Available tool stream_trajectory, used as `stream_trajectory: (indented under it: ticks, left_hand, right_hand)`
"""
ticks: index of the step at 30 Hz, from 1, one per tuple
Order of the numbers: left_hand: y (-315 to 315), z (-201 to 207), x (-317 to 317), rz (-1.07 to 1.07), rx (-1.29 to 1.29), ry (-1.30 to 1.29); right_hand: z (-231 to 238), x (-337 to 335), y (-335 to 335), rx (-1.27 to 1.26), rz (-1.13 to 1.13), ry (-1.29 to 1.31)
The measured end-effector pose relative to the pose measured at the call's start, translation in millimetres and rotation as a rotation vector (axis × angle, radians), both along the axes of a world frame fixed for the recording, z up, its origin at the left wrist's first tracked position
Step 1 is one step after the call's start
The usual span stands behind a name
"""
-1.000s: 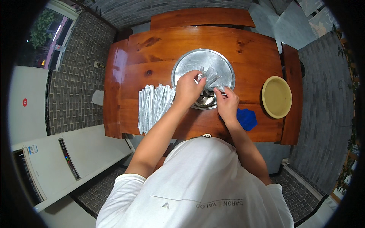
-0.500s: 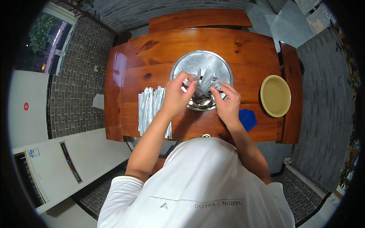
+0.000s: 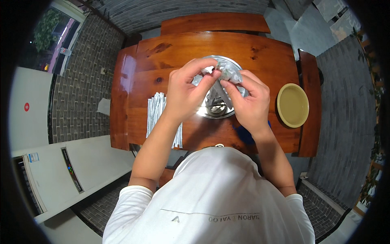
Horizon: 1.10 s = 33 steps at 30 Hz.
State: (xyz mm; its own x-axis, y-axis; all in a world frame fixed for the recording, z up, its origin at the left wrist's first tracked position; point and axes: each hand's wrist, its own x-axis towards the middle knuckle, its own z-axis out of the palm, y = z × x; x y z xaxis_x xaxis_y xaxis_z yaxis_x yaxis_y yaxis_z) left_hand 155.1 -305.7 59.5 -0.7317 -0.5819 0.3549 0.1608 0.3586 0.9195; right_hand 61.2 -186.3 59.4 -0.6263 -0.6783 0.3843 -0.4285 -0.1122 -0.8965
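My left hand [image 3: 187, 89] is closed in a pinch on a small whitish end of plastic wrapper. Just right of it, my right hand [image 3: 251, 99] grips crumpled clear plastic wrapping [image 3: 230, 72] with faint green marks between thumb and fingers. Both hands are raised over a round metal tray [image 3: 236, 65], their fingertips almost meeting. Beneath them, greyish clear strips slant over a small shiny metal container [image 3: 216, 108] at the tray's near side. What the strips are, and whether they join the wrapping, I cannot make out.
Long thin silvery-white packets [image 3: 154, 112] lie side by side left of the tray. A yellow basin [image 3: 293, 105] stands at the right of the wooden table [image 3: 187, 44]. A blue item [image 3: 245, 135] is partly hidden by my right forearm. Benches [image 3: 215, 22] flank the table.
Both hands have risen from the tray and moved slightly to the right, holding the plastic. The wrapping is now bunched by my right fingers. My right arm now covers more of the blue item.
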Motion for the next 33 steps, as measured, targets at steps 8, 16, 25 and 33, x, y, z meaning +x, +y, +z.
stream_trajectory:
  ticks: [8,16,25,33]
  left_hand:
    - [-10,-6,0,-0.085,0.027,0.042]
    - [-4,-7,-9,-0.022,-0.13,-0.061]
    - [-3,-36,-11,-0.12,-0.212,-0.074]
    - [-6,-44,-12,-0.158,-0.171,-0.157]
  right_hand:
    - [-1,-4,-7,-0.035,-0.045,-0.004]
    - [3,-9,-13,-0.029,0.04,-0.059]
    - [-19,-13,-17,-0.022,0.014,-0.047]
    - [-30,-19,-20,0.06,0.032,-0.245]
